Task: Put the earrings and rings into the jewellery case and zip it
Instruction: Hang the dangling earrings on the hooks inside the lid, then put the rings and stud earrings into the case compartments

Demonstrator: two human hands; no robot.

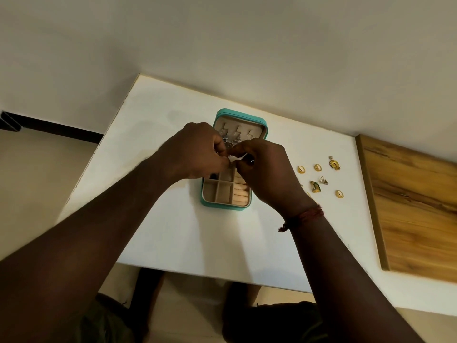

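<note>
A teal jewellery case (pixel 223 206) lies open on the white table, lid part at the far end. Silver hook earrings (pixel 237 134) hang in the lid. The near half has beige compartments and ring rolls (pixel 240 194). My left hand (pixel 195 152) and my right hand (pixel 267 174) meet over the middle of the case, fingertips pinching a small silvery earring (pixel 231 144) between them; it is mostly hidden. To the right of the case lie gold rings (pixel 301 169) and gold earrings (pixel 334 164).
The white table (pixel 173 231) ends close to my legs at the front and stands against a pale wall at the back. A wooden board (pixel 415 206) lies along the table's right side. More small jewellery (pixel 316 186) sits between the case and the board.
</note>
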